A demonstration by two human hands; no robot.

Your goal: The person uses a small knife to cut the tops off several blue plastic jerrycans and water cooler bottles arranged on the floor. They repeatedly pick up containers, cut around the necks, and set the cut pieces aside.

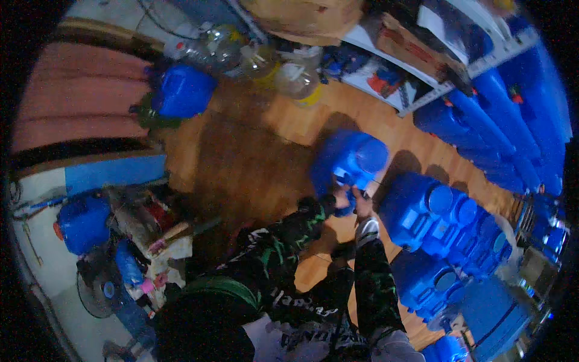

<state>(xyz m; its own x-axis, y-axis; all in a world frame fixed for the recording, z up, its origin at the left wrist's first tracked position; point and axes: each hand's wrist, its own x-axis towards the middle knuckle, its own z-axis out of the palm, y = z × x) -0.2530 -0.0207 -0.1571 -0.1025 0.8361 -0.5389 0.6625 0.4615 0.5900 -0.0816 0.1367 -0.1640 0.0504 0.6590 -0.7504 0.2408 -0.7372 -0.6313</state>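
Observation:
A blue plastic jerrycan [353, 148] with a round cap stands on the wooden floor ahead of me. Both my hands are close together at its near side. My left hand [341, 196] looks closed against the front of the jerrycan, around its handle area. Just right of it, my right hand [364, 206] has its fingers drawn together, pointing toward the jerrycan. What lies between the hands is too dim and small to make out. Dark patterned sleeves cover both my forearms.
More blue jerrycans [413, 205] are grouped to the right, and others lie stacked on a shelf rack [482, 60]. Clear bottles [298, 82] and another blue container [185, 90] stand at the far side. Cloths and clutter [172, 259] lie to the left, beside a fan [99, 289].

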